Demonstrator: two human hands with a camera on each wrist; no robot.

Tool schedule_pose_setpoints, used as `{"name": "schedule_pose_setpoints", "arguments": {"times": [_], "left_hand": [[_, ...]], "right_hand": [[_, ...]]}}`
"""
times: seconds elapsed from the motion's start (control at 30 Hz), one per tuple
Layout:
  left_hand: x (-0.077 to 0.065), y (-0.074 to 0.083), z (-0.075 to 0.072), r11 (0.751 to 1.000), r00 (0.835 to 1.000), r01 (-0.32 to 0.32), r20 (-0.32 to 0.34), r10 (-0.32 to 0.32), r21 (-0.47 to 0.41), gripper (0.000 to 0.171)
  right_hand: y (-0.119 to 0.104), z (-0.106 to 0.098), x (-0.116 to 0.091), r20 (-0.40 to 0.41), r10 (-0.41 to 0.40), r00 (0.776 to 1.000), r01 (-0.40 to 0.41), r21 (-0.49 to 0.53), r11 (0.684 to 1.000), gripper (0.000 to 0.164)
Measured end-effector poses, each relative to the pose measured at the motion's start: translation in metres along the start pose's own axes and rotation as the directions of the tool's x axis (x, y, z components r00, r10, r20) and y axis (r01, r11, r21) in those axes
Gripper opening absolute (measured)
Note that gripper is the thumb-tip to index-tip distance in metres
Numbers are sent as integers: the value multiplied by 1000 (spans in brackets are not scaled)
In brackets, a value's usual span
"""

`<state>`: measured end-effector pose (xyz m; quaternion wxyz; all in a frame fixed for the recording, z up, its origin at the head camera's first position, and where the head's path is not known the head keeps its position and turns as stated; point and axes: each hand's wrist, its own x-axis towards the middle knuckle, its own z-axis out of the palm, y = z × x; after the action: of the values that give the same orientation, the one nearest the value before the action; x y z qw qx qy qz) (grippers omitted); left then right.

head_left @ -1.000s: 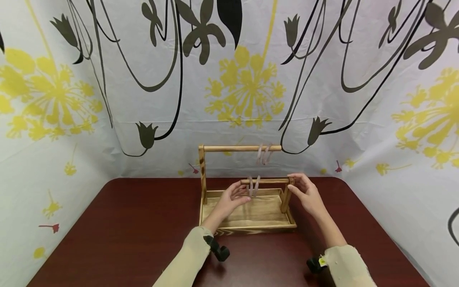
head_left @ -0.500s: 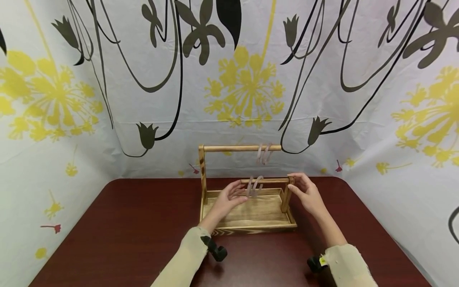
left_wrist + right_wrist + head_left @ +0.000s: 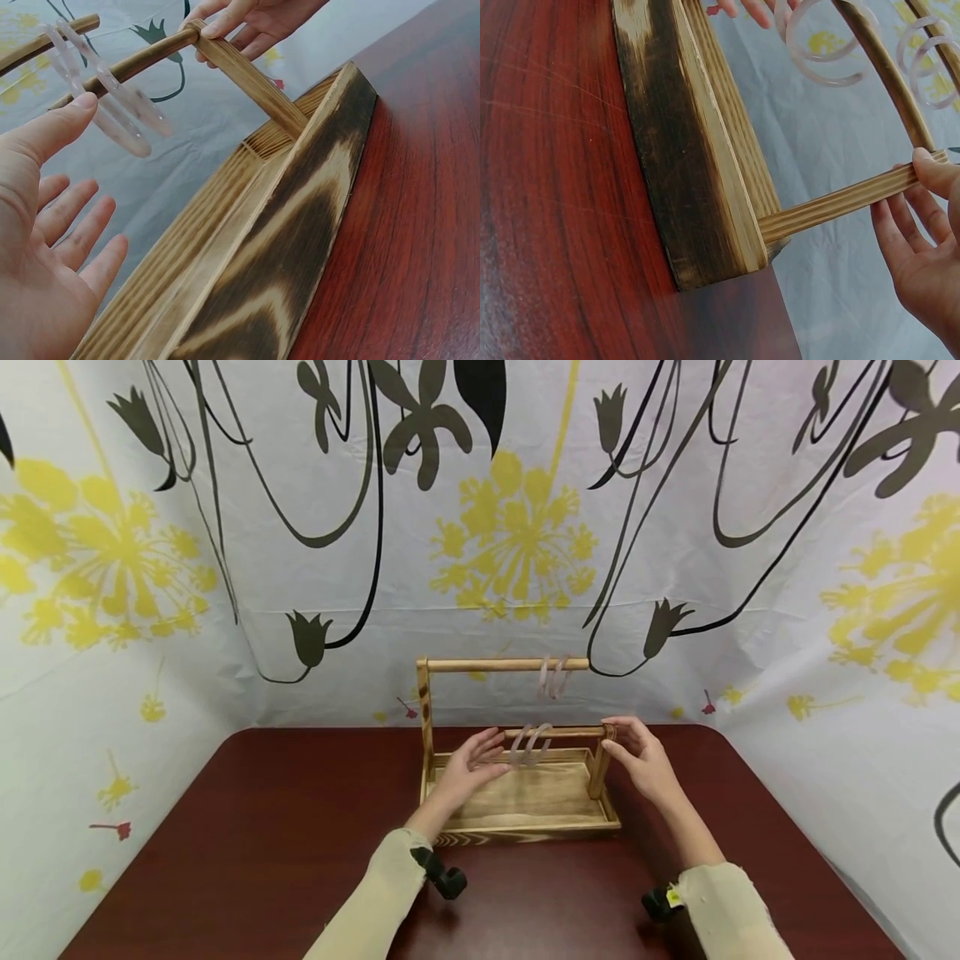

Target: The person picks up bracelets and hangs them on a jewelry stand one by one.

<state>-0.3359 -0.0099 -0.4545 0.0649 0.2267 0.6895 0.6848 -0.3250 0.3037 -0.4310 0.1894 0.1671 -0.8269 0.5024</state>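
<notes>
Two translucent pale-pink bangles (image 3: 516,747) hang side by side on the lower rod (image 3: 573,732) of a wooden display stand (image 3: 525,837). My left hand (image 3: 467,770) is beside the rod's free left end, fingers spread. In the left wrist view, its thumb tip overlaps the rod's end, close by the bangles (image 3: 124,135), and the palm holds nothing. My right hand (image 3: 637,760) pinches the top of the short post (image 3: 598,772), where the rod joins it. The right wrist view shows thumb and fingers on opposite sides of that post (image 3: 840,204).
Behind, a taller upright (image 3: 425,718) carries an upper rod (image 3: 487,665) with more bangles (image 3: 556,681) near its free right end. The stand's shallow tray sits on a dark red table (image 3: 315,827). A floral-patterned cloth (image 3: 300,568) encloses the back and sides.
My left hand has drawn back leftward and away from the bangles, which stay on the lower rod and now hang at a different slant. The right hand keeps its grip on the post.
</notes>
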Motion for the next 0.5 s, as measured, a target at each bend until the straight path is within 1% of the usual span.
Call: {"name": "schedule_pose_setpoints", "arguments": {"times": [0.33,0.4,0.5], "left_hand": [[-4,2,-9,999,1000,-29,6,29,17,67],[-4,4,-12,999,1000,-26,-2,26,29,67],[-6,6,-19,999,999,-39,-21,40,35,65]], "right_hand": [[1,0,0,3,-15,1000,15,20,1000,30],[1,-1,0,5,-14,1000,14,20,1000,31],[1,-1,1,6,-18,1000,18,22,1000,31]]}}
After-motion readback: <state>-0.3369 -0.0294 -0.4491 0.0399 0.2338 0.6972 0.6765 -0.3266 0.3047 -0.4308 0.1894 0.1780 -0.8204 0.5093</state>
